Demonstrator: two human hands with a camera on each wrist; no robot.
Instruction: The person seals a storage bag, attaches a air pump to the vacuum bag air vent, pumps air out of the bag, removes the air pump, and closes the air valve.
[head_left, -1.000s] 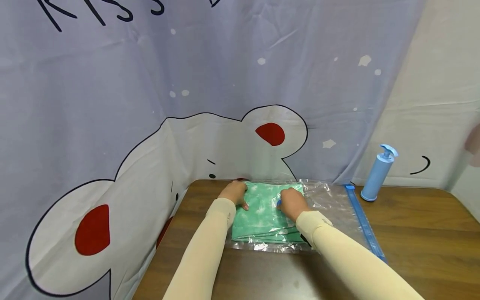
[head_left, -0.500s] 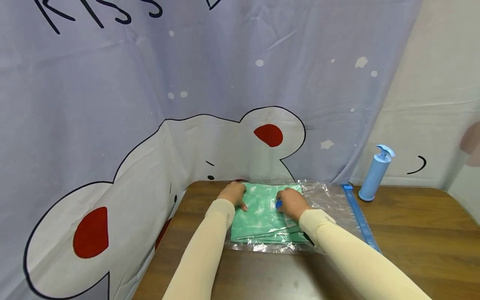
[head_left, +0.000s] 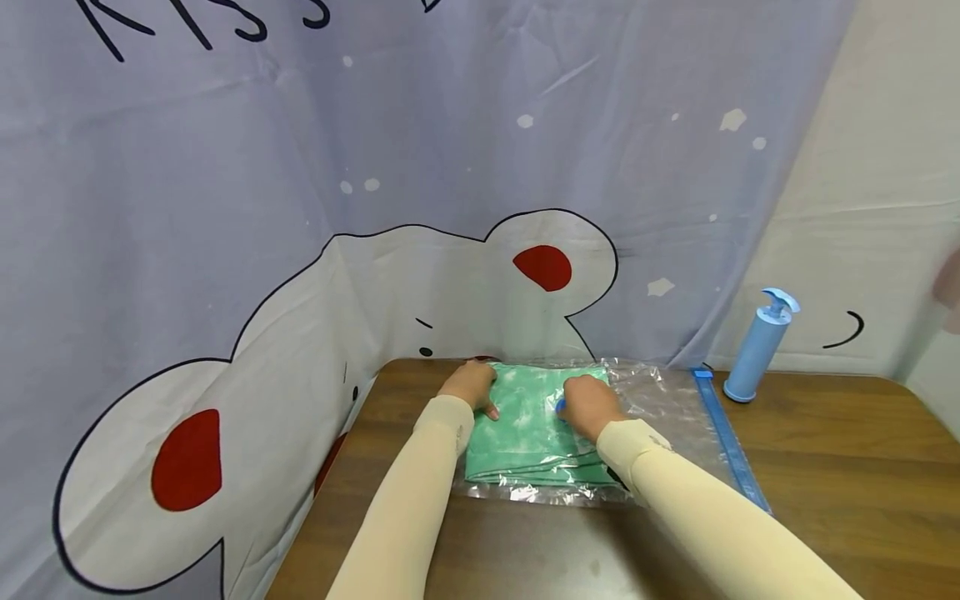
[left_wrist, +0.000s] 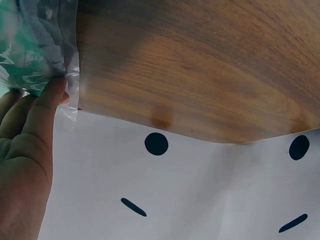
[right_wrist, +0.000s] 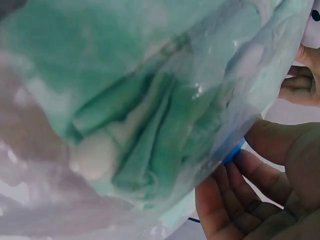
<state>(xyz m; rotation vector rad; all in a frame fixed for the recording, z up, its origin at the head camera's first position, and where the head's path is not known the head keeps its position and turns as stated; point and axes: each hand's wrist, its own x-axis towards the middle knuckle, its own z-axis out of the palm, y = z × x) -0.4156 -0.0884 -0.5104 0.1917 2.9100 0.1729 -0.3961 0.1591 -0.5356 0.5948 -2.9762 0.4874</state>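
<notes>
A clear plastic storage bag (head_left: pixel 660 412) with a blue zip edge (head_left: pixel 731 442) lies flat on the table. Folded green tie-dye fabric (head_left: pixel 517 442) fills its left part. My left hand (head_left: pixel 470 385) rests on the bag's left edge; in the left wrist view its fingers lie extended against the plastic. My right hand (head_left: pixel 590 407) is over the middle of the fabric, pinching a small round blue cap (head_left: pixel 560 405) on the bag between thumb and fingers. The right wrist view shows this blue cap (right_wrist: pixel 234 151) mostly covered by the fingertips.
A light blue hand pump (head_left: pixel 756 350) stands upright at the back right, beyond the zip edge. The brown wooden table (head_left: pixel 847 467) reaches to a printed cloth (head_left: pixel 450 292) hanging behind and to the left.
The head view shifts slightly. Both hands stay in the same places on the bag, and the right fingers turn a little about the blue cap.
</notes>
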